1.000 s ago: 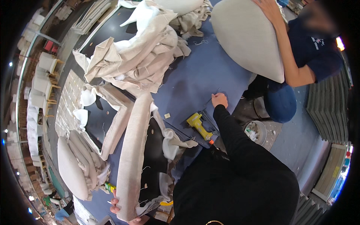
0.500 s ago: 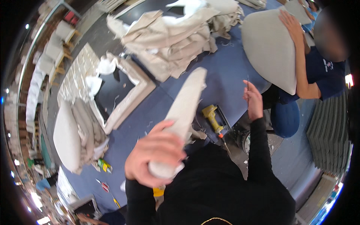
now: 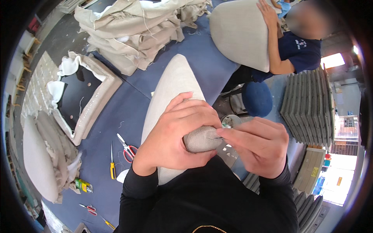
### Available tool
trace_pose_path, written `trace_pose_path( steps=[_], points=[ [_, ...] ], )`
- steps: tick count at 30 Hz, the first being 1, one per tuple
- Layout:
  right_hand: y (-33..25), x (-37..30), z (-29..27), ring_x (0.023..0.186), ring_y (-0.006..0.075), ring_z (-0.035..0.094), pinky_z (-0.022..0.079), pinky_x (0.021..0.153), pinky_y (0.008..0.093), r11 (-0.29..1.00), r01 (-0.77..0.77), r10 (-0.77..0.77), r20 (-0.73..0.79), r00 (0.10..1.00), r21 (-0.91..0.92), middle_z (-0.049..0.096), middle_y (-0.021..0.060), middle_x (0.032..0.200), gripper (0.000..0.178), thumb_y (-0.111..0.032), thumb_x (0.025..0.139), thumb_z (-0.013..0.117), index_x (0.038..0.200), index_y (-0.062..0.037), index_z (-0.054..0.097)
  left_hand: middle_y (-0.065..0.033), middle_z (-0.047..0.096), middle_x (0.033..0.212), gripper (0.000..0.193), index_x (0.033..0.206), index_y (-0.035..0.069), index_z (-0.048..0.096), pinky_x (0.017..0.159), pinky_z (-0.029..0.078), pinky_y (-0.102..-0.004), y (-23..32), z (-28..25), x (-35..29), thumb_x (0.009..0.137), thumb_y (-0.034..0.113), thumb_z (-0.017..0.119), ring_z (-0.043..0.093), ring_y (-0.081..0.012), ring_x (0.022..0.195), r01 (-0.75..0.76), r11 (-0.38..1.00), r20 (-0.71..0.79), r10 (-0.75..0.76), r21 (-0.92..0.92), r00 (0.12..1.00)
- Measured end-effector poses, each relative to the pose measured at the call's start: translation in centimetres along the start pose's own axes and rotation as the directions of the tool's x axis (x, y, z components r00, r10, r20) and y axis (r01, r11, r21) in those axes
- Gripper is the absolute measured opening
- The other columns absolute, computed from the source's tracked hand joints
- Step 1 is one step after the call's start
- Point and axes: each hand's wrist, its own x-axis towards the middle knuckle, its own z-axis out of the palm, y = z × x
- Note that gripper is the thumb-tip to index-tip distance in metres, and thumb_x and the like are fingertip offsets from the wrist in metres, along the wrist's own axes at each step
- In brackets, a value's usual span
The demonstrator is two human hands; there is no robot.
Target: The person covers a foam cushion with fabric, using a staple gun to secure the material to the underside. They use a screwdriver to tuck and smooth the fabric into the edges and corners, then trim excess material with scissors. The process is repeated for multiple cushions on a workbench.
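Observation:
My left hand [image 3: 182,132] is closed around a beige upholstered cushion panel [image 3: 175,79]. Its rounded, gathered end pokes out between thumb and fingers, while the long tapered part reaches away over the table. Right beside that end, my right hand [image 3: 260,145] has its fingertips pinched on a thin dark metal tool, like a needle or awl. Only a short piece of it shows, where it meets the cloth. Whether the point goes into the fabric cannot be seen.
On the blue table [image 3: 134,103] lie red-handled scissors [image 3: 127,149], a yellow-handled screwdriver [image 3: 112,170], an upholstered frame [image 3: 105,101] and piled beige covers [image 3: 120,37]. A co-worker [image 3: 289,52] holds a large cushion [image 3: 241,33]. A blue stool [image 3: 257,99] stands at right.
My right hand has come in from the far right to the panel's near end. The panel has turned in my left hand, showing its broad face. My view has shifted.

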Motion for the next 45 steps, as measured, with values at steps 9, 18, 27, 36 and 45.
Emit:
trace_pose_path(
  steps=[9, 18, 27, 36, 45],
  points=[
    [-1.9, -0.1, -0.3, 0.060, 0.0191, 0.063, 0.050, 0.054, 0.0331, 0.986, -0.033, 0.050, 0.097, 0.994, -0.162, 0.063, 0.0007, 0.075, 0.051, 0.002, 0.071, 0.075, 0.119, -0.0137, 0.081, -0.0025, 0.075, 0.105, 0.048, 0.104, 0.014, 0.074, 0.119, 0.038, -0.0522, 0.1, 0.5, 0.0, 0.059, 0.014, 0.090, 0.072, -0.0267, 0.109, -0.008, 0.999, -0.065, 0.011, 0.038, 0.998],
    [-2.5, 0.6, -0.3, 0.058, 0.0198, 0.062, 0.050, 0.055, 0.0342, 0.975, -0.085, 0.111, 0.123, 0.986, -0.205, 0.061, 0.0015, 0.074, 0.050, 0.001, 0.074, 0.074, 0.120, -0.0147, 0.081, -0.0024, 0.075, 0.109, 0.048, 0.106, 0.013, 0.074, 0.120, 0.037, -0.0506, -0.2, 0.3, 0.3, 0.061, 0.015, 0.090, 0.071, -0.0262, 0.113, 0.010, 1.000, -0.068, -0.008, 0.026, 0.998],
    [-2.3, 1.4, -1.5, 0.062, 0.0198, 0.065, 0.051, 0.055, 0.0350, 0.966, -0.069, 0.122, 0.206, 0.971, -0.248, 0.062, 0.0002, 0.078, 0.051, 0.000, 0.074, 0.074, 0.123, -0.0160, 0.079, -0.0024, 0.074, 0.109, 0.047, 0.106, 0.013, 0.074, 0.120, 0.037, -0.0507, -0.5, 0.7, 1.0, 0.062, 0.015, 0.090, 0.070, -0.0266, 0.113, -0.003, 0.999, -0.063, 0.005, 0.032, 0.998],
    [-3.5, 2.7, -2.8, 0.064, 0.0171, 0.067, 0.050, 0.053, 0.0342, 0.907, -0.011, 0.157, 0.314, 0.936, -0.422, 0.060, -0.0022, 0.079, 0.044, -0.006, 0.074, 0.076, 0.117, -0.0162, 0.078, -0.0015, 0.074, 0.110, 0.048, 0.107, 0.014, 0.073, 0.120, 0.036, -0.0504, -0.7, 1.5, 1.2, 0.062, 0.014, 0.090, 0.070, -0.0261, 0.113, -0.010, 0.999, -0.053, 0.012, 0.042, 0.999],
    [-0.4, 1.3, -0.9, 0.062, 0.0213, 0.067, 0.050, 0.055, 0.0342, 0.995, -0.037, 0.047, 0.106, 0.993, -0.091, 0.065, 0.0021, 0.076, 0.044, 0.002, 0.069, 0.073, 0.111, -0.0105, 0.080, -0.0009, 0.074, 0.108, 0.049, 0.106, 0.014, 0.073, 0.120, 0.035, -0.0533, -0.4, 1.3, 1.0, 0.059, 0.012, 0.088, 0.070, -0.0262, 0.112, 0.011, 0.998, -0.057, -0.008, 0.062, 0.998]
  ],
)
